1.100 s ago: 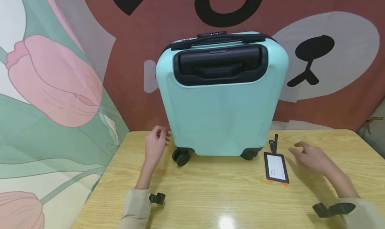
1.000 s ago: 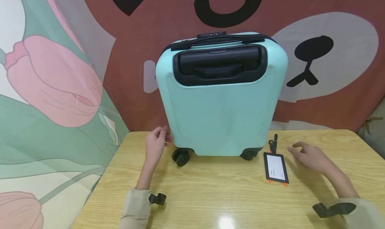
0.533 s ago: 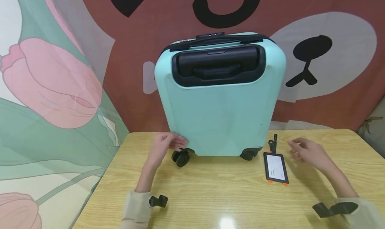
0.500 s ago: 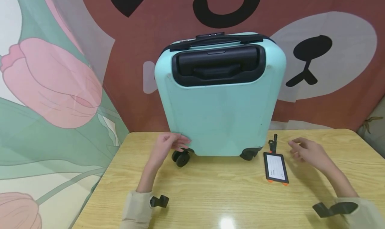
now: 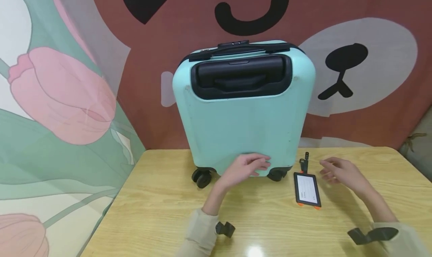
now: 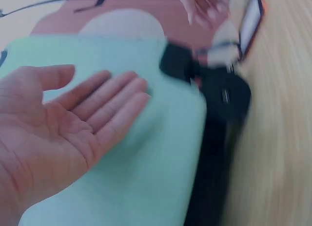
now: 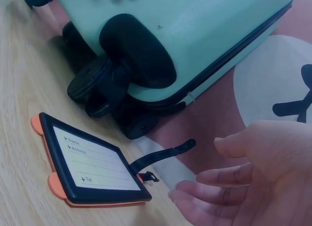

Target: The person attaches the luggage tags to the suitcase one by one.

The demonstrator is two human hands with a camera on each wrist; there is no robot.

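Head view first: a mint-green suitcase stands upright on its black wheels at the centre of the frame, on a pale wooden table, with a red-brown backdrop bearing a cartoon face behind it. Its black handle recess sits near the top of the shell. Left hand is low at the centre, in front of the case's bottom edge, fingers extended and pointing toward the right of the frame; whether they touch the shell cannot be told from here.

Left wrist view, blurred: palm up and fingers straight and spread, lying against or just over the green shell, holding nothing. One wheel shows at the upper right of that picture.

Over to the lower right of the head view: a black luggage tag with orange corners lies flat on the table, just beside the case's right-hand wheel, its thin black strap running up toward the back edge. Right hand hovers just right of the tag, apart from it, fingers loosely bent and empty.

Right wrist view confirms it: fingertips at the lower right, near the strap end but not touching, with the tag's white address card facing up.
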